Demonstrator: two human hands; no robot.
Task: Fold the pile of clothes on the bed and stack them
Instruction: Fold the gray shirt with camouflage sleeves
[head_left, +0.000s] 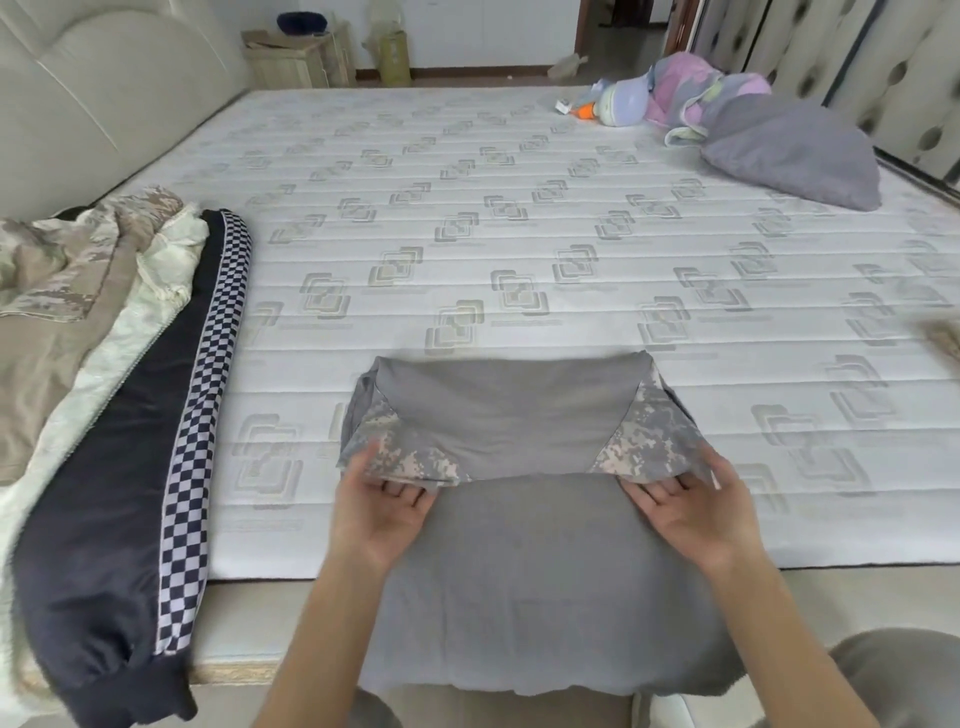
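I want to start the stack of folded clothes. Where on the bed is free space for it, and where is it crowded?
The widest bare mattress lies beyond the grey shirt, between the navy checkered jacket and the grey pillow. Another free patch is just right of the shirt. The left edge is crowded with the jacket and camouflage clothes; the far right corner holds the pillow, a pink blanket and a toy.

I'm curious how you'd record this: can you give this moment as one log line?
step: folding grey shirt | left hand: grips folded edge | right hand: grips folded edge | unfolded: dark jacket at left
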